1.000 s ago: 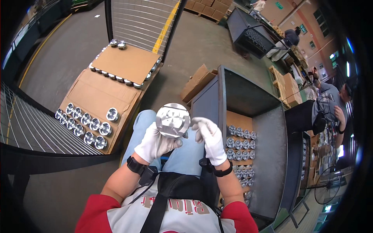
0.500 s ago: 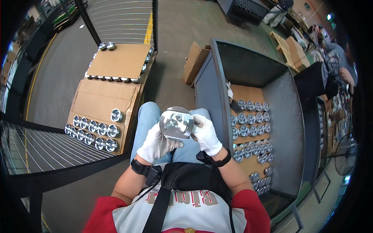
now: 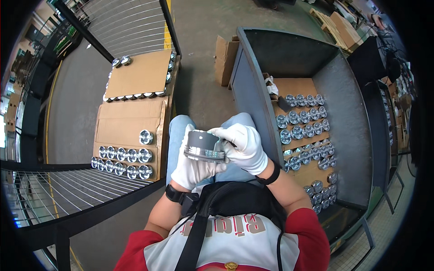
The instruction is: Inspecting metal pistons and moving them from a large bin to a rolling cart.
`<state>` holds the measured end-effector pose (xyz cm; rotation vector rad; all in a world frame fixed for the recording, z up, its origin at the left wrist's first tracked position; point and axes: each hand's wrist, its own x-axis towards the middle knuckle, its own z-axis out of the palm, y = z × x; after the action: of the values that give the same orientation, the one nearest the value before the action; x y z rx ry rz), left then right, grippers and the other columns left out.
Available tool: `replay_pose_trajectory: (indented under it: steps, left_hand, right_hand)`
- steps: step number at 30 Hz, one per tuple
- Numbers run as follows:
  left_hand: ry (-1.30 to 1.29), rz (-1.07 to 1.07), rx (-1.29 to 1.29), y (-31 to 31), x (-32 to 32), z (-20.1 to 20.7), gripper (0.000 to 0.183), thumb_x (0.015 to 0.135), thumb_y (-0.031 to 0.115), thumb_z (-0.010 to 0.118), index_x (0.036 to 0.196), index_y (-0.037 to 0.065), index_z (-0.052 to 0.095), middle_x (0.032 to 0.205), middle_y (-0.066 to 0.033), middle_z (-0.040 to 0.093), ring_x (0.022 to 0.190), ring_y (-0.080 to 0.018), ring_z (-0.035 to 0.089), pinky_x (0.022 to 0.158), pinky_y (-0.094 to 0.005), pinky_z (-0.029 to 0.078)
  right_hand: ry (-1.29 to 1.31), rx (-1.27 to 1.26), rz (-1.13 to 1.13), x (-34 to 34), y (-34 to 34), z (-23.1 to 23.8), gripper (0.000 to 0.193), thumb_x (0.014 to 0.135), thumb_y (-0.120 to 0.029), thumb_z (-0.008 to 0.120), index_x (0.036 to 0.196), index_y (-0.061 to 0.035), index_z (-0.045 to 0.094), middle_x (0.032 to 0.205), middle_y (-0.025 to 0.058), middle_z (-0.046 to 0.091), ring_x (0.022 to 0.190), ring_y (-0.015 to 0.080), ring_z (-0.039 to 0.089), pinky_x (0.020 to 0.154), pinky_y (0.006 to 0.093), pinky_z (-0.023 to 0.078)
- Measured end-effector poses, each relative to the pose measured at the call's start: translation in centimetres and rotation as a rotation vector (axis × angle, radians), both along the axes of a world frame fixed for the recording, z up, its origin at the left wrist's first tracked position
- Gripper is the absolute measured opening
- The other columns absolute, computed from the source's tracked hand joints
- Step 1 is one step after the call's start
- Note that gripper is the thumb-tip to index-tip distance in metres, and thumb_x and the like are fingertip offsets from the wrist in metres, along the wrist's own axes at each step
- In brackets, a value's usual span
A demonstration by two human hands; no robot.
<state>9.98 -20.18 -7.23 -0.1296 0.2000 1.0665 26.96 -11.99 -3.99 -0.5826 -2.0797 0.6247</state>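
Observation:
Between my two white-gloved hands, above my lap, is a metal piston (image 3: 204,145). Its dark grey skirt faces me, and the shiny ringed-groove end points down toward my body. My left hand (image 3: 192,168) cups it from the left and below, fingers wrapped round. From the right, my right hand (image 3: 244,147) grips its edge with bent fingers and thumb. Several similar pistons (image 3: 121,154) stand in rows on a cardboard sheet (image 3: 129,118) to my left; one piston (image 3: 146,137) sits apart from the rows.
At my right stands a deep grey metal bin (image 3: 337,90) holding several rows of pistons (image 3: 304,117) on cardboard. A black-framed wire rack (image 3: 81,189) borders the left stack. A second cardboard sheet (image 3: 138,74) covers more pistons. An open carton (image 3: 226,61) leans by the bin.
The piston has been turned from its round flat face to its side. Both hands have shifted their hold around it. The whole view has swung slightly.

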Motion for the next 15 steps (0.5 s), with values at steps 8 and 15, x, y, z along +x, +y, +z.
replay_pose_trajectory:
  steps: [8,15]
  left_hand:
    - [-0.125,0.112,-0.022,-0.3,0.6,1.0,0.074,0.099,0.067,0.034,0.134,0.005,0.051,0.123,-0.0162,0.062,0.105,-0.0344,0.066,0.080,-0.0519,0.057]
    - [0.099,0.212,0.007,-0.9,-0.1,0.8,0.069,0.100,0.063,0.035,0.131,0.004,0.053,0.121,-0.0149,0.063,0.103,-0.0306,0.066,0.082,-0.0487,0.056]
  right_hand:
    - [0.029,-0.061,0.119,0.0,-0.3,1.1,0.032,0.070,0.001,0.072,0.100,-0.0065,0.071,0.084,0.0108,0.069,0.064,0.0269,0.065,0.058,0.0344,0.052]
    - [0.036,-0.146,0.136,-0.3,-0.5,0.6,0.033,0.069,0.005,0.069,0.100,-0.0055,0.071,0.078,0.0108,0.065,0.062,0.0262,0.065,0.058,0.0338,0.051]
